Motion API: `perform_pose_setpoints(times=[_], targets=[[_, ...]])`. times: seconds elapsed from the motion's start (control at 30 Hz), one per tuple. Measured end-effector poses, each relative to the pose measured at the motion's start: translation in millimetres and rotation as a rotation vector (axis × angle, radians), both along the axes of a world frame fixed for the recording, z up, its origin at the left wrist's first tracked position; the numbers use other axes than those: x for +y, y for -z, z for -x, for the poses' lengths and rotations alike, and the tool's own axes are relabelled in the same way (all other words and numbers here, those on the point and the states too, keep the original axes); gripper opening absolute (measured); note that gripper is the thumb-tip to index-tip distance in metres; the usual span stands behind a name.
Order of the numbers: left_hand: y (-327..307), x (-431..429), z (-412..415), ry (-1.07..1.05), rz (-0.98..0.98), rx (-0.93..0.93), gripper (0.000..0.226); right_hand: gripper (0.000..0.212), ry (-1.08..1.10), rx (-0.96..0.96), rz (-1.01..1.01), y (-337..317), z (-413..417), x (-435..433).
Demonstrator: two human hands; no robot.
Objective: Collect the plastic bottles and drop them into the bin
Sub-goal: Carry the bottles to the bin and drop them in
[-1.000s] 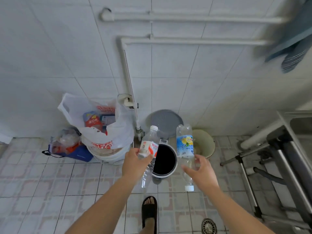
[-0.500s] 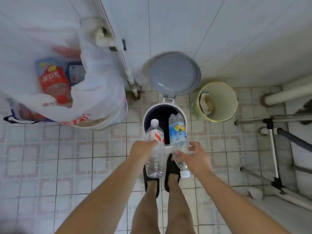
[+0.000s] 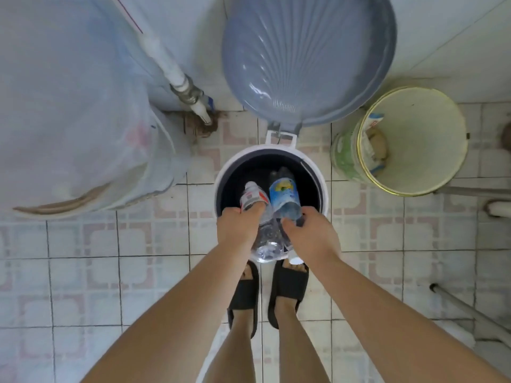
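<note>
While gripped low on its ribbed clear body by the left hand (image 3: 240,227), red-and-white-labelled bottle (image 3: 255,201) pointed cap-first toward 12 o'clock, over the dark mouth of the bin (image 3: 322,189). Label above the knuckles, base below the wrist at 6 o'clock. Just beside it at 3 o'clock, blue-labelled bottle (image 3: 285,196), clamped near its lower half by the right hand (image 3: 311,237), fingers curled round it, base tilted into the bin, white cap (image 3: 295,260) sticking out under the hand at 6 o'clock. Both bottles touching along their sides, neither released.

From 9 o'clock across: white plastic bag (image 3: 77,111) bulging over a container, faint red print showing through but unreadable; white pipe (image 3: 177,76) running down the wall to a metal fitting; grey ribbed lid (image 3: 307,56) stood open at 12 o'clock against white wall tiles; yellowish bucket (image 3: 431,139) at 2 o'clock with scraps inside. Floor (image 3: 83,272) of pale tiles with pink square patterns and dark grout. Two feet in black slides (image 3: 244,294) at 6 o'clock, toes touching the bin's base.

Blue label carried a yellow picture; writing on both labels too blurred to read.
</note>
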State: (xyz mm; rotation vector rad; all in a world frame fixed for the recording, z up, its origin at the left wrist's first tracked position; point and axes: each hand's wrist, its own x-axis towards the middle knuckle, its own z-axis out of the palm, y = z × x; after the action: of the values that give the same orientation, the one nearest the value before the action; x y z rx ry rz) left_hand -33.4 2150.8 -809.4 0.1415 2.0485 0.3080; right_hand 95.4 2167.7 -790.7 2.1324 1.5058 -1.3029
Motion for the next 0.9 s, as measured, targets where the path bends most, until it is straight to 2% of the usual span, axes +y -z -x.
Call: perform_pose_setpoints(times=[0.07, 0.2, 0.4, 0.5, 0.6, 0.7, 0.9], targets=[[19, 9, -4, 0.011, 0.016, 0.027, 0.069, 0.039, -0.075, 0.005, -0.014, 18, 3, 5], [33, 15, -8, -0.033, -0.062, -0.001, 0.063, 0.044, -0.117, 0.051, -0.028, 33, 9, 6], [-13, -2, 4, 0.099, -0.071, 0.06, 0.051, 0.046, -0.101, 0.037, -0.052, 7, 6, 8], [-59, -5, 5, 0.195, -0.151, 0.09, 0.042, 0.046, -0.137, 0.035, -0.103, -30, 6, 15], [-112, -3, 8, 0.431, -0.258, 0.152, 0.044, 0.046, -0.149, 0.03, -0.182, -82, 6, 21], [-170, 3, 24, 0.624, -0.354, 0.275, 0.043, 0.047, -0.186, 0.012, -0.3, -147, 1, 26], [-304, 15, 45, 0.845, -0.495, 0.463, 0.049, 0.054, -0.226, -0.092, -0.518, -288, -23, 28]])
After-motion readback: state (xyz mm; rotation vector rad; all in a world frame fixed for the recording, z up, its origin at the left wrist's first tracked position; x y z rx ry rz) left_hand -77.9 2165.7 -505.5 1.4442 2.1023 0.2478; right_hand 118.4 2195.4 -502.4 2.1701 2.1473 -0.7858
